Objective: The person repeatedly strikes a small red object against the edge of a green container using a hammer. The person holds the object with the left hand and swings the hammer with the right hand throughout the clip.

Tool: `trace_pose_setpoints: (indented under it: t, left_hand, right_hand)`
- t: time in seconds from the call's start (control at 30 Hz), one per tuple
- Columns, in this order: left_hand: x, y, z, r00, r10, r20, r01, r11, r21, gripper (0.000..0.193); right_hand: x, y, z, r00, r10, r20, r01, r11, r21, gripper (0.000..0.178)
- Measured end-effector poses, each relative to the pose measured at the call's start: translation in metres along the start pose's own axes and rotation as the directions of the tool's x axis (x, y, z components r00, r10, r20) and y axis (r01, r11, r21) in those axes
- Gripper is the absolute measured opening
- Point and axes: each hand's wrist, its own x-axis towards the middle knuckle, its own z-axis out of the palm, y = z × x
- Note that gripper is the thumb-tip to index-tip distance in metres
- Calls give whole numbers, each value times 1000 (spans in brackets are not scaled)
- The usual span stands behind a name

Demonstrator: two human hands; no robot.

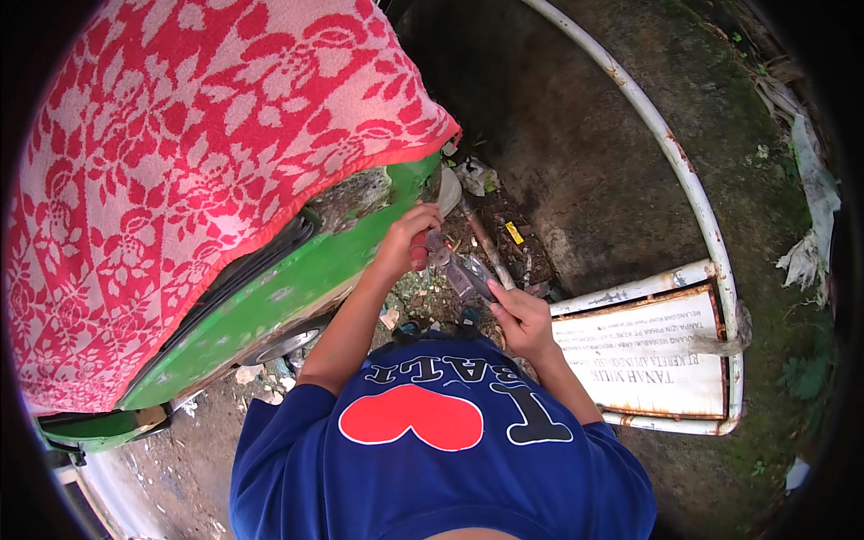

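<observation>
My left hand (pixel 409 236) is closed around a red-handled tool (pixel 418 251) with a greyish metal end. My right hand (pixel 524 322) grips a flat, grey, dirty tool (pixel 474 275), its dark edge under my thumb. The two tools meet or overlap between my hands, and I cannot tell their exact kind. Left of my hands stands a green car (pixel 270 304) with scuffed, patchy paint. A pink and red floral towel (pixel 216 162) is draped over it.
On the right lies a white tubular metal frame (pixel 670 144) with rust spots, holding a white printed sign (pixel 643 351). A rusty pipe (pixel 486 238), a yellow wrapper (pixel 514 232) and rubble lie beyond my hands. Pale cloth scraps (pixel 814 216) lie at the far right.
</observation>
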Motion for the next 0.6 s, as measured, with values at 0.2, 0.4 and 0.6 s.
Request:
trace_pose_setpoints:
  t: [0.2, 0.4, 0.6]
  left_hand:
    - [-2, 6, -5, 999, 22, -43, -20, 999, 48, 17]
    - [-9, 5, -6, 994, 44, -96, -39, 998, 49, 19]
    - [-12, 13, -8, 989, 47, -140, -41, 998, 49, 12]
  right_hand:
    - [0, 7, -1, 999, 54, -2, -54, 998, 39, 40]
    - [2, 14, -5, 998, 61, 2, -61, 996, 61, 39]
    - [4, 21, -10, 996, 87, 23, -89, 991, 98, 38]
